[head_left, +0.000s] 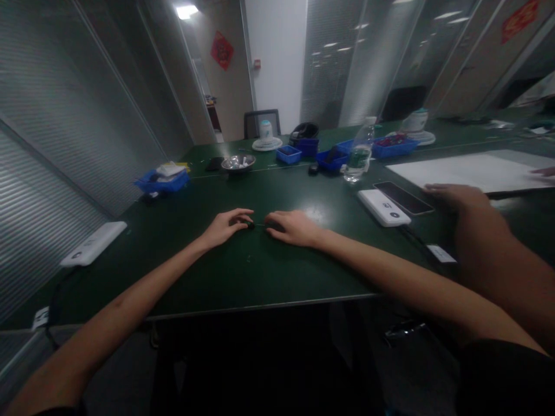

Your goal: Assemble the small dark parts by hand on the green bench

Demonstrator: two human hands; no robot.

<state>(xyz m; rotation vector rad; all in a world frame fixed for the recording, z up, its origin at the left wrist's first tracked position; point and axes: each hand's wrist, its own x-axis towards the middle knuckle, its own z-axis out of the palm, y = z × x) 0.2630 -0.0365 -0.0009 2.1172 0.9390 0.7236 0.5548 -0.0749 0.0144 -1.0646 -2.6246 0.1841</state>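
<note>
Both of my hands rest on the dark green table (243,271), close together near its middle. My left hand (228,225) has its fingers curled and pinched on a small dark piece (250,225). My right hand (292,227) is also curled, its fingertips pressed on a small dark part (272,226) that I cannot make out. A thin dark wire (260,225) seems to run between the two hands.
Another person's arm (481,231) reaches in from the right, its hand near a black phone (403,197) and a white power bank (384,207). Farther back stand a water bottle (359,153), a metal bowl (238,163), several blue bins (162,181) and a small fan (266,137). A second white power bank (93,243) lies at the left edge.
</note>
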